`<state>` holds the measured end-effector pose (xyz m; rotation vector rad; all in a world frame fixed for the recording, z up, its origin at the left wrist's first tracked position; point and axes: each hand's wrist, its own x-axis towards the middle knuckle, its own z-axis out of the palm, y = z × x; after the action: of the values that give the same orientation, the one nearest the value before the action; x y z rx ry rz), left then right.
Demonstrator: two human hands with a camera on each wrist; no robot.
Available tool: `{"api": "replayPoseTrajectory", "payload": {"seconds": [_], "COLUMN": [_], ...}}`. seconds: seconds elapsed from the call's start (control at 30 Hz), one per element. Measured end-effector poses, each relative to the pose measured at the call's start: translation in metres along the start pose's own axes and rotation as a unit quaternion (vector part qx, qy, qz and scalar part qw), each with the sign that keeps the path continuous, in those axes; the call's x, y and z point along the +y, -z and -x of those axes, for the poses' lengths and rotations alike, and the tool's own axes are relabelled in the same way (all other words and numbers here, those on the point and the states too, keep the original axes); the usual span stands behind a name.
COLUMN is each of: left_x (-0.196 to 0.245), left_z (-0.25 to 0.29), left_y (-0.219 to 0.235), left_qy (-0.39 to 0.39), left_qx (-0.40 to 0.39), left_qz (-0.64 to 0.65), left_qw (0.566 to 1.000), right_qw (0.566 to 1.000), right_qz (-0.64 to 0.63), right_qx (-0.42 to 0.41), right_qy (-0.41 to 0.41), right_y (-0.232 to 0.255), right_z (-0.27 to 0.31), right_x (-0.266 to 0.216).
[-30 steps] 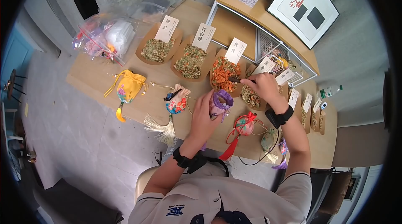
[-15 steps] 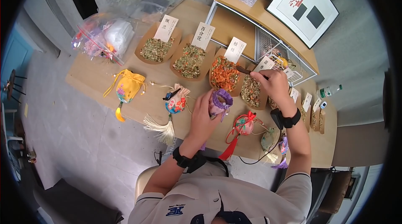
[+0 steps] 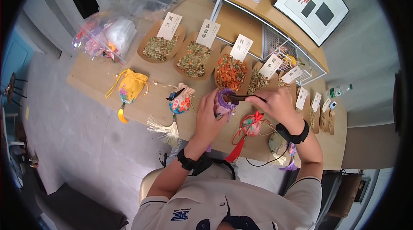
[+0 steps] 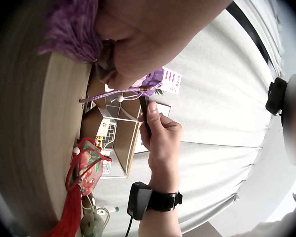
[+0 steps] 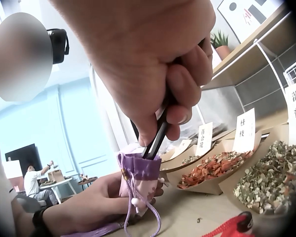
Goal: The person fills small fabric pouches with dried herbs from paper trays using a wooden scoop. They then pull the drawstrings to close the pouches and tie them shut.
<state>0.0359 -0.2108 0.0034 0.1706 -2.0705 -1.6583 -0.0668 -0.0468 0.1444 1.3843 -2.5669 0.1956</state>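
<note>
My left hand (image 3: 207,120) grips a small purple-rimmed drawstring pouch (image 3: 222,108) by its side, mouth upward. Its cord and white beads hang down the front in the right wrist view, where the pouch (image 5: 143,169) stands just above the tabletop. With thumb and fingers, my right hand (image 3: 278,106) pinches a slim dark spoon (image 3: 239,98). The spoon's far end is inside the pouch's mouth and hidden. Behind the pouch lies a paper tray of orange and green dried herbs (image 3: 231,74). A red-corded pouch (image 3: 251,125) sits to the right.
More labelled herb trays (image 3: 193,60) line the back of the table. A yellow pouch (image 3: 131,87) and a cream-tasselled pouch (image 3: 180,101) lie left. Plastic bags (image 3: 105,38) fill the back left corner; a wooden shelf (image 3: 241,19) and a water bottle (image 3: 340,90) stand behind.
The spoon was in the orange herbs, then rose above the tray's right edge. Now my right hand has brought it toward me and down into the pouch's mouth. My left hand stays put.
</note>
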Motion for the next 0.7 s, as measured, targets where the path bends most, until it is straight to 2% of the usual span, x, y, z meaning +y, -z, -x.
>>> {"api": "replayPoseTrajectory", "payload": {"seconds": [0.23,0.43,0.63,0.7], "left_x": [-0.002,-0.003,-0.006,-0.003], "left_z": [0.000,0.001,0.000,0.001], "left_y": [0.000,-0.001,-0.002,0.000], "left_qy": [-0.009,-0.007,-0.006,-0.001], "left_qx": [0.002,0.004,0.004,0.003], "left_qz": [-0.005,-0.005,0.011,0.011], "left_qw": [1.000,1.000,1.000,1.000], "right_qw": [0.996,0.996,0.995,0.998], "right_qz": [0.068,0.081,0.058,0.031], "right_qx": [-0.034,-0.013,-0.065,-0.047], "right_qy": [0.047,0.032,0.057,0.043], "right_y": [-0.009,0.001,-0.007,-0.004], "right_z": [-0.003,-0.010,-0.009,-0.010], "right_x": [-0.008,0.001,-0.005,0.000]}}
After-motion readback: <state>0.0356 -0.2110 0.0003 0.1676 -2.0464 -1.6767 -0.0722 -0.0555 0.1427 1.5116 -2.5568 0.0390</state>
